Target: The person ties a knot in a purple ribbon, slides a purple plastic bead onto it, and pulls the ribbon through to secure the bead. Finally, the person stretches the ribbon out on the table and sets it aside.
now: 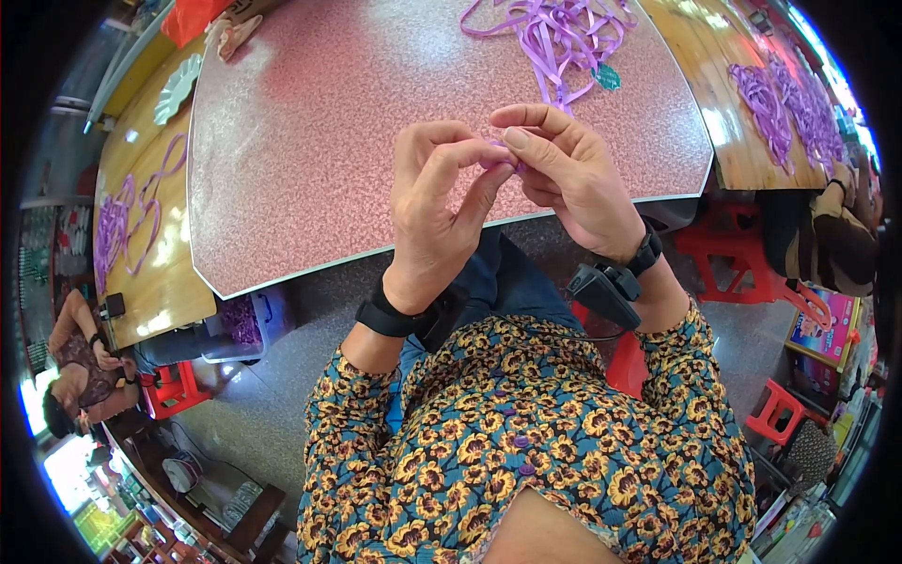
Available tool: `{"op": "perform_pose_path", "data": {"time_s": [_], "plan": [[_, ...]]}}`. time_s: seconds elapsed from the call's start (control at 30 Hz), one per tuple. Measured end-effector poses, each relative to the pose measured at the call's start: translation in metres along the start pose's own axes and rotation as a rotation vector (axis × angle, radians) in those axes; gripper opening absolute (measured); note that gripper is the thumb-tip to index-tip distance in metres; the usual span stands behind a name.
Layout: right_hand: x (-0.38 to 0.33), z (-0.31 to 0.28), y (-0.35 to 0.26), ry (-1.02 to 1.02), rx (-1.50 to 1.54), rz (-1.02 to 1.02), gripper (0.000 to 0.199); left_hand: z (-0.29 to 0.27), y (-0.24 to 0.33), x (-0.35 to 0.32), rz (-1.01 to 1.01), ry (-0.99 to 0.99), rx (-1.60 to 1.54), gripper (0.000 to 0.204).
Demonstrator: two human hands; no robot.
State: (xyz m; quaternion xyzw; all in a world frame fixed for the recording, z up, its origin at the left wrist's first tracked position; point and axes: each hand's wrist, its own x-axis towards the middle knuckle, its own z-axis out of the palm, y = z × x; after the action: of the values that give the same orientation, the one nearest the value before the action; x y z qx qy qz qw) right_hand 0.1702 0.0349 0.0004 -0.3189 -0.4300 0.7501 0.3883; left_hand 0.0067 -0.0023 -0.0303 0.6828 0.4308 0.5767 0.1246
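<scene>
Above the near edge of the pink speckled table point(310, 188), my two hands meet at a bit of purple ribbon point(508, 162). My left hand point(432, 202) pinches it between thumb and fingertips. Against it from the other side is my right hand point(578, 179), its fingers curled around the ribbon, thumb on top and forefinger raised. How the ribbon is folded there is mostly hidden by my fingers. A loose tangle of purple ribbon point(573, 42) lies beyond my hands, one strand running down behind the right one. A green oval piece point(608, 77) rests at the tangle's right side.
Wooden tables flank mine, bearing purple ribbons point(780, 108) on the right and more ribbon point(117, 221) on the left. People sit at both sides. Red stools point(738, 249) stand on the floor. A clear bin point(249, 324) sits below at left. Dark devices are strapped to my wrists.
</scene>
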Motion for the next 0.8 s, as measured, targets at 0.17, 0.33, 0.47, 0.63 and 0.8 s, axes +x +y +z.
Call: {"op": "perform_pose_path", "data": {"time_s": [0.17, 0.33, 0.47, 0.63, 0.8], "plan": [[0.000, -0.001, -0.003, 0.010, -0.160, -0.082, 0.024, -0.007, 0.006, 0.006, -0.096, -0.077, -0.063, 0.023], [0.001, -0.002, -0.004, 0.001, -0.221, -0.110, 0.024, -0.013, 0.010, 0.007, -0.319, -0.176, -0.122, 0.023], [0.001, -0.003, -0.004, 0.010, -0.244, -0.126, 0.023, -0.015, 0.013, 0.011, -0.263, -0.191, -0.050, 0.022], [0.001, -0.001, 0.000, 0.038, -0.230, -0.124, 0.022, -0.012, 0.012, 0.008, -0.296, -0.143, -0.131, 0.016], [-0.001, 0.001, 0.000, 0.052, -0.226, -0.099, 0.023, -0.006, 0.007, 0.002, -0.366, -0.105, -0.263, 0.014]]}}
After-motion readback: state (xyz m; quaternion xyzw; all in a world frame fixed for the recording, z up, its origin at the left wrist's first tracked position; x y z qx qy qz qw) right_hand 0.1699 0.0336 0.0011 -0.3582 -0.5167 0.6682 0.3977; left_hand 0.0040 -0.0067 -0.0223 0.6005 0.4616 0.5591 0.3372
